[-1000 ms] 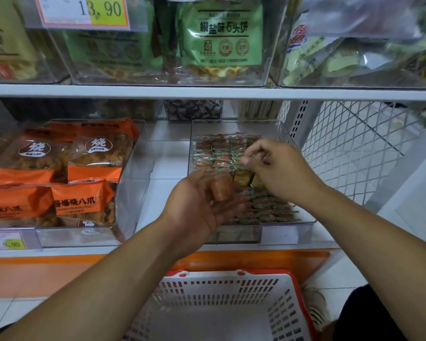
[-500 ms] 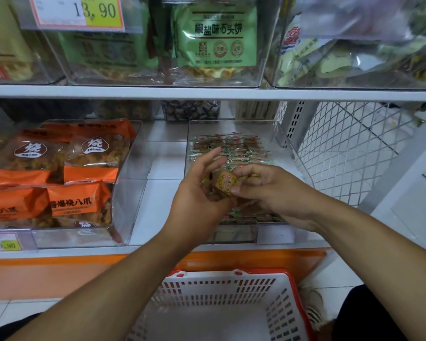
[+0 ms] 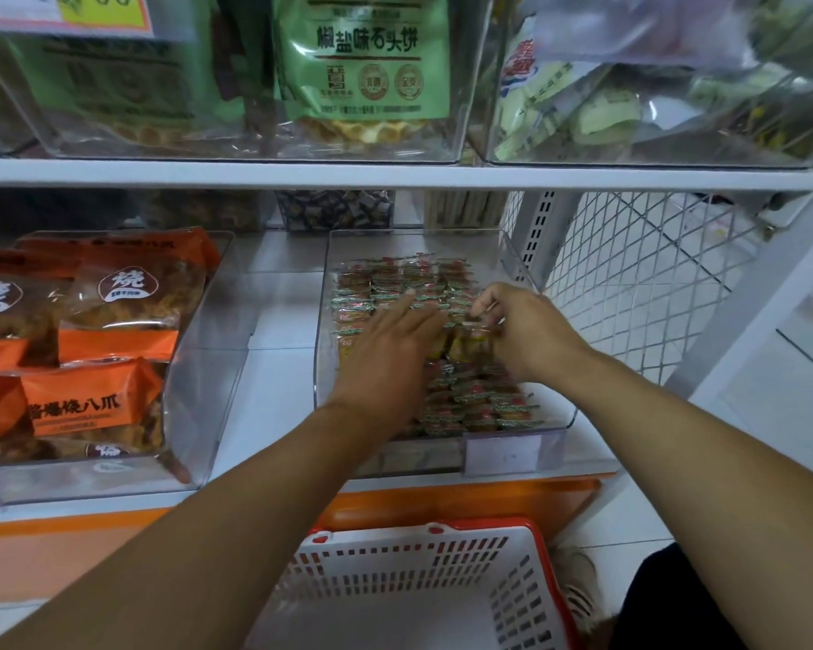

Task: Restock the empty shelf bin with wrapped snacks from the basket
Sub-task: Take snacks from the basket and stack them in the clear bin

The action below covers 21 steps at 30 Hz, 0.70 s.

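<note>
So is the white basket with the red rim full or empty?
Looks empty: the white plastic basket with the red rim shows only bare floor inside, no snacks.

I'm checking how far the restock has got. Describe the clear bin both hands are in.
The clear bin is a transparent plastic tray with sloping side walls and a low front lip carrying a blank label holder. It sits on the white lower shelf beside the wire mesh panel. Rows of small wrapped snacks cover its floor. The left hand lies flat on them; the right hand pinches one.

Open-topped clear bin (image 3: 555, 405) under the upper shelf (image 3: 395, 175); mesh panel (image 3: 639, 283) just beside.
</note>
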### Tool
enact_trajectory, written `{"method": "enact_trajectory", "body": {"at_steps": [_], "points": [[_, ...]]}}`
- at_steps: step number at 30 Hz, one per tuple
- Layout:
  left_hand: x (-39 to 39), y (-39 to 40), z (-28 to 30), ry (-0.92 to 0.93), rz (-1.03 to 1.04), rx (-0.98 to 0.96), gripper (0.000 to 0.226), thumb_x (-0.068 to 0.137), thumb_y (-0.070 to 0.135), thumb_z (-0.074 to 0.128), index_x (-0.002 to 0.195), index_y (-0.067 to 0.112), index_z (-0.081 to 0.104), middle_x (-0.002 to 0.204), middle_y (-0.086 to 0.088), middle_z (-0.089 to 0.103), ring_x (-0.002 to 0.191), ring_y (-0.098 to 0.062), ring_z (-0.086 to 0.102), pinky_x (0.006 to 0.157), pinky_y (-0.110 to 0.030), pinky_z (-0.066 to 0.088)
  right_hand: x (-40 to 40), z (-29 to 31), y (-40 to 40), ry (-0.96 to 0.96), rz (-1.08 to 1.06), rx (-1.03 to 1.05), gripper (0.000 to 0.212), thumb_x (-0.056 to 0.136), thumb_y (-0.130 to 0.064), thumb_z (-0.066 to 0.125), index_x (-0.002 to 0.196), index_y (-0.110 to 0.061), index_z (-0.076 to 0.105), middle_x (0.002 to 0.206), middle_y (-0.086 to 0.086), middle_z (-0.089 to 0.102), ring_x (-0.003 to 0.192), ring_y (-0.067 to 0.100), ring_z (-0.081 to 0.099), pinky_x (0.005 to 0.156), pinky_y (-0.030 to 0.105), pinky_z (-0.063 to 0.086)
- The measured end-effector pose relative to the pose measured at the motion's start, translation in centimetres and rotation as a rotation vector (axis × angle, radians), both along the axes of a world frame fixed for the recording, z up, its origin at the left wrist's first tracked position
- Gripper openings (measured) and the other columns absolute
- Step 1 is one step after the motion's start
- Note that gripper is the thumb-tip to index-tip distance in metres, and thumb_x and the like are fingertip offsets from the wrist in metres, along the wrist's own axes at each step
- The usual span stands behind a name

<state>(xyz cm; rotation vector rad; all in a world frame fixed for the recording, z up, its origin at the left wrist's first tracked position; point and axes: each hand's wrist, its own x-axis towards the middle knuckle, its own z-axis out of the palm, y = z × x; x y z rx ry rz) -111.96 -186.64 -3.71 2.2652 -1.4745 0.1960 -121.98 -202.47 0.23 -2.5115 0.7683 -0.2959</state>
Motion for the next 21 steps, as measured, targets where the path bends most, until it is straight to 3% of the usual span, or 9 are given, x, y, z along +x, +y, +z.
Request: {"method": "enact_trajectory", "body": {"at_steps": [4,8,10,13,15,18,21], "points": [[1.4,-1.2,-0.5,-0.062,0.017,0.094,0.060,0.095,0.021,0.067,0.151,0.017,0.045,0.160,0.000,0.041,0.154,-0.023,0.020,0.125,-0.042,0.016,1.4,-1.0,-0.5,-0.001,-0.044,0.040,0.035,0.080,0.004,0.070,0.096,-0.025,0.058,0.103,0.000,0.057,0.088,0.017,0.056,0.067,0.021,0.042],[1.5,-1.5,-0.6,-0.058,0.101,0.031,0.041,0.092,-0.003,0.062,0.130,0.014,0.067,0.137,-0.007,0.065,0.142,-0.027,0.046,0.112,-0.041,0.041,1.8,-1.7,-0.7,0.058,-0.025,0.074,0.033,0.083,0.003,0.065,0.101,-0.023,0.056,0.109,0.003,0.057,0.083,0.014,0.053,0.054,0.017,0.034],[1.5,-1.4,-0.4,-0.018,0.172,0.024,0.027,0.092,-0.002,0.061,0.112,0.013,0.072,0.117,-0.008,0.070,0.120,-0.030,0.063,0.094,-0.041,0.054,1.8,-1.8,-0.8,0.077,-0.020,0.090,0.033,0.084,0.002,0.067,0.103,-0.023,0.056,0.104,0.000,0.055,0.077,0.008,0.051,0.053,0.017,0.032],[1.5,-1.5,-0.1,0.023,0.219,-0.002,0.015,0.094,0.004,0.060,0.101,0.011,0.072,0.102,-0.007,0.067,0.091,-0.030,0.066,0.079,-0.042,0.055,1.7,-1.5,-0.7,0.066,-0.022,0.099,0.033,0.082,-0.005,0.078,0.097,-0.025,0.057,0.092,-0.005,0.056,0.082,0.014,0.053,0.054,0.015,0.031],[1.4,-1.5,0.0,0.039,0.223,-0.020,0.012,0.096,0.006,0.059,0.097,0.010,0.071,0.100,-0.008,0.066,0.088,-0.030,0.065,0.076,-0.041,0.053,1.6,-1.2,-0.6,0.033,-0.020,0.075,0.033,0.080,-0.006,0.081,0.096,-0.024,0.059,0.090,-0.010,0.053,0.087,0.014,0.053,0.061,0.017,0.036],[1.4,-1.5,0.2,0.046,0.228,-0.033,0.012,0.097,0.010,0.058,0.093,0.010,0.070,0.096,-0.007,0.066,0.085,-0.028,0.064,0.072,-0.040,0.051,1.5,-0.8,-0.4,0.019,-0.009,0.005,0.033,0.079,-0.006,0.082,0.100,-0.022,0.063,0.104,-0.005,0.054,0.094,0.014,0.054,0.077,0.020,0.039],[1.4,-1.5,0.3,0.035,0.224,-0.037,0.015,0.099,0.016,0.058,0.089,0.013,0.069,0.090,-0.004,0.065,0.082,-0.026,0.063,0.069,-0.036,0.050,1.5,-0.4,-0.4,0.009,-0.015,0.049,0.031,0.081,-0.005,0.080,0.103,-0.021,0.066,0.107,-0.004,0.055,0.094,0.014,0.055,0.074,0.020,0.039]]}}
